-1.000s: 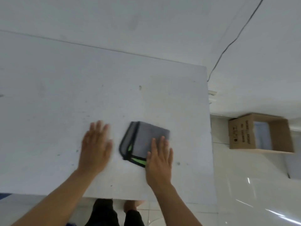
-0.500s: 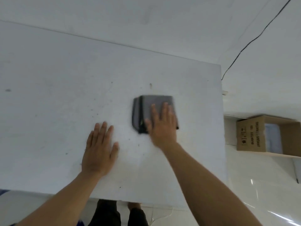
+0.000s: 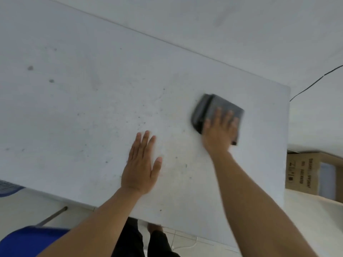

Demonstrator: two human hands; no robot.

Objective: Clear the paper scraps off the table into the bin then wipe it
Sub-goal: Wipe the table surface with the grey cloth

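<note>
A folded grey cloth (image 3: 207,108) lies on the white table (image 3: 83,108) near its far right corner. My right hand (image 3: 220,130) presses flat on the cloth's near half, fingers spread, and covers part of it. My left hand (image 3: 142,164) rests palm down on the bare tabletop to the left of the cloth, fingers together and holding nothing. Small dark specks and smudges dot the table surface around both hands. No paper scraps show on the table.
A brown cardboard box (image 3: 304,175) stands on the floor past the table's right edge. A blue chair seat (image 3: 27,240) sits at the lower left below the near edge. A black cable (image 3: 313,83) runs along the white wall at the upper right.
My right hand has pushed the cloth away from the near edge toward the table's far right corner. My left hand has stayed flat on the table. The view has tilted.
</note>
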